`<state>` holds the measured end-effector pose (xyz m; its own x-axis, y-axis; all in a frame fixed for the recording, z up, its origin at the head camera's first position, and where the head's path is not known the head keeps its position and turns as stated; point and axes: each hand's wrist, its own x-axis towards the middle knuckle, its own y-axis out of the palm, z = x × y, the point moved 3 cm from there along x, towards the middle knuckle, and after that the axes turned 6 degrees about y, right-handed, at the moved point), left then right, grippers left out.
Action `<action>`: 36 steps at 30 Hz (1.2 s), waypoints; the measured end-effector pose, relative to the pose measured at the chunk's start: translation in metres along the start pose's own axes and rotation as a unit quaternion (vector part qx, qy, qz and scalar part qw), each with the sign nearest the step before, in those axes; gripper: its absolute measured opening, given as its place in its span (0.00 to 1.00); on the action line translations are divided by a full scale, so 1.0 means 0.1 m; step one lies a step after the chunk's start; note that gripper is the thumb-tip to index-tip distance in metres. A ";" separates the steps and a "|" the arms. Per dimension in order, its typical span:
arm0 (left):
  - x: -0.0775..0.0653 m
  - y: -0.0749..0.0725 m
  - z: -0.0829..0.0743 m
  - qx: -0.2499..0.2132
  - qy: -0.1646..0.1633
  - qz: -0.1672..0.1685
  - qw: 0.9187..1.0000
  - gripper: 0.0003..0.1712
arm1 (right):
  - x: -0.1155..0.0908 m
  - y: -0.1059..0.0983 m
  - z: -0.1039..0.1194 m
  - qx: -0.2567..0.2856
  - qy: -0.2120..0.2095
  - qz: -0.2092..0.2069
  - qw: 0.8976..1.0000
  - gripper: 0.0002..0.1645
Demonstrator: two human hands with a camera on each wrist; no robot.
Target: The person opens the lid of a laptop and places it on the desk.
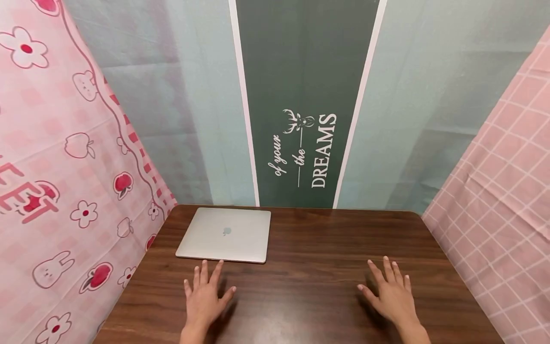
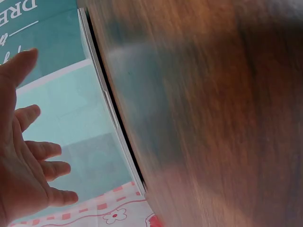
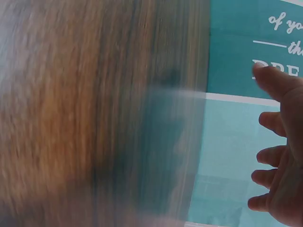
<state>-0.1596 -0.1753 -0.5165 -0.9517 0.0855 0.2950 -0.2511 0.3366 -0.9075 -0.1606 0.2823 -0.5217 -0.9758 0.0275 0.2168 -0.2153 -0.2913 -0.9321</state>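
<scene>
A closed silver laptop (image 1: pixel 240 236) with an apple logo on its lid lies at the back left of the brown wooden table (image 1: pixel 318 282). My left hand (image 1: pixel 204 298) hovers just in front of the laptop's near edge, palm down with fingers spread, holding nothing. In the left wrist view the laptop's thin front edge (image 2: pixel 113 106) runs past the spread fingers (image 2: pixel 45 150). Over the right part of the table, my right hand (image 1: pixel 392 296) is likewise spread and holds nothing. Its fingers (image 3: pixel 271 156) show apart in the right wrist view.
Behind the table hangs a grey-green curtain (image 1: pixel 301 57) with white lettering and a deer head. A pink patterned cloth (image 1: pixel 99 191) hangs along the left side, and a pink checked cloth (image 1: pixel 494 191) along the right. The table's far edge meets the back curtain.
</scene>
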 end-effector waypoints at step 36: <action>0.05 -0.09 0.34 -0.015 -0.039 0.025 0.999 0.36 | 0.09 0.32 0.58 0.114 -0.043 -0.015 0.992 0.37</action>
<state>-0.1678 -0.2097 -0.5169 -0.9741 0.0301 0.2242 -0.1984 0.3626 -0.9106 -0.1746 0.2179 -0.5327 -0.9600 -0.0392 0.2772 -0.2212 -0.5009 -0.8368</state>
